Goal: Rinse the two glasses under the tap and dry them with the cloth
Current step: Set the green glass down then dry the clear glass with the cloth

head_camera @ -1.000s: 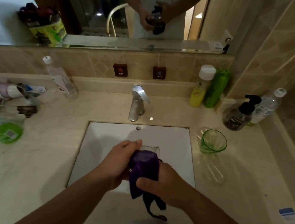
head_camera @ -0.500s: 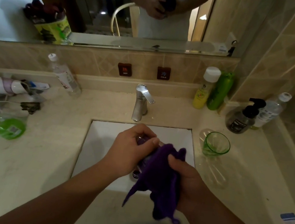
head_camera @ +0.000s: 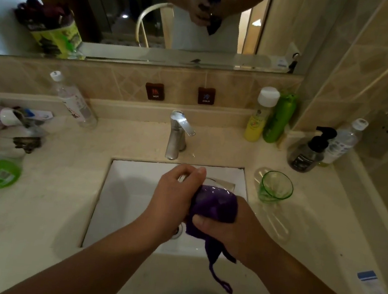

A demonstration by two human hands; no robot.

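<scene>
Clear glass (head_camera: 218,183) is what I see from the head view, held over the white sink (head_camera: 133,202) with my left hand (head_camera: 172,200) curled round it, fingers (head_camera: 192,171) clasping its side. My right hand (head_camera: 229,228) grips the purple cloth (head_camera: 215,206), bunched against the glass, fingers clenched on it. Off to the right, a green glass (head_camera: 276,187) stands upright on the surface (head_camera: 35,213), apart from the tap (head_camera: 177,135).
</scene>
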